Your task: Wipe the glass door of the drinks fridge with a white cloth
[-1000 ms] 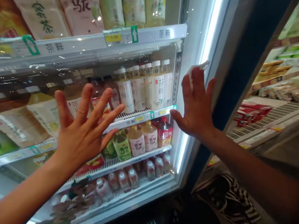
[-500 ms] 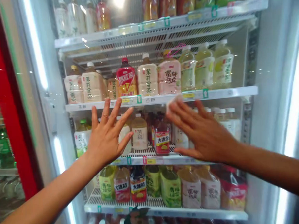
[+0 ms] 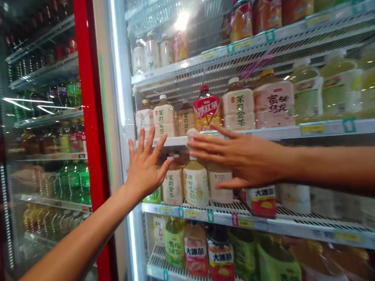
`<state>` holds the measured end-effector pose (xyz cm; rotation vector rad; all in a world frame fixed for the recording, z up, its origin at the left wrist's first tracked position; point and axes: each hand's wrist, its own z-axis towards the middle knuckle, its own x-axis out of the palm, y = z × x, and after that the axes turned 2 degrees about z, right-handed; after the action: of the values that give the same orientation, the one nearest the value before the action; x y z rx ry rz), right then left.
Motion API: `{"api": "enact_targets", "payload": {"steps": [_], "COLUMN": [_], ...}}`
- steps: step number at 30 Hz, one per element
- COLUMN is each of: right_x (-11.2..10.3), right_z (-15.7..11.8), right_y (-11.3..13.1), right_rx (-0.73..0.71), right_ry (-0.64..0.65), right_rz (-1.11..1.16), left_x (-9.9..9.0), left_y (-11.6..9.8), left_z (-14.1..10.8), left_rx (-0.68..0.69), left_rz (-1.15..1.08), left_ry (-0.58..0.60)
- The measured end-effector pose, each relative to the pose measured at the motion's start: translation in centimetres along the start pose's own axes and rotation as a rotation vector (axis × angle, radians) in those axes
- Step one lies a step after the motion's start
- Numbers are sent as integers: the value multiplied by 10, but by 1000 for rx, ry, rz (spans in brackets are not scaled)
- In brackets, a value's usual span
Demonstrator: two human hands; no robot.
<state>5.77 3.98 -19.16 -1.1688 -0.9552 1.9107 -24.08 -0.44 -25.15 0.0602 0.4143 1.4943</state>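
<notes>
My left hand (image 3: 148, 167) is spread flat on the glass door of a lit drinks cooler, fingers apart and holding nothing. To its right, my right hand (image 3: 234, 155) presses a small white cloth or pad (image 3: 192, 136) against the glass under its fingertips; the fingers look stretched out and slightly blurred. Behind the glass, a red-labelled bottle (image 3: 206, 108) and a cream-labelled bottle (image 3: 238, 105) stand on the shelf above my right hand. A pale bottle (image 3: 195, 183) shows between and below the two hands.
A red door frame (image 3: 91, 120) separates this cooler from another at the left, with green bottles (image 3: 74, 180) inside. Shelves of bottles run across the cooler, including dark-labelled tea (image 3: 221, 257) low down. A pink mark (image 3: 257, 66) shows at the upper right.
The view has turned left, showing more of the left cooler. My right hand has moved left across the glass with the white cloth, closer to my left hand, which stays spread.
</notes>
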Motion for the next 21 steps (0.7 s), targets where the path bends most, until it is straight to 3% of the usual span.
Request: {"api": "enact_targets", "payload": {"steps": [4, 8, 11, 14, 18, 21], "right_x": [9, 20, 22, 27, 35, 37], "right_z": [41, 70, 87, 91, 84, 83], "right_y": [-14, -15, -23, -19, -6, -12], "right_rx": [88, -176, -60, 37, -197, 26], "right_ry": [-124, -23, -91, -128, -2, -151], "right_rz": [79, 85, 5, 41, 141, 84], "left_x": [-1, -5, -9, -13, -14, -12], "left_y": [20, 34, 40, 43, 44, 43], "left_z": [-10, -21, -28, -34, -41, -45], "left_rx": [-88, -93, -98, -103, -64, -65], "left_rz": [39, 54, 54, 29, -19, -42], "left_ry": [2, 23, 30, 34, 50, 56]}}
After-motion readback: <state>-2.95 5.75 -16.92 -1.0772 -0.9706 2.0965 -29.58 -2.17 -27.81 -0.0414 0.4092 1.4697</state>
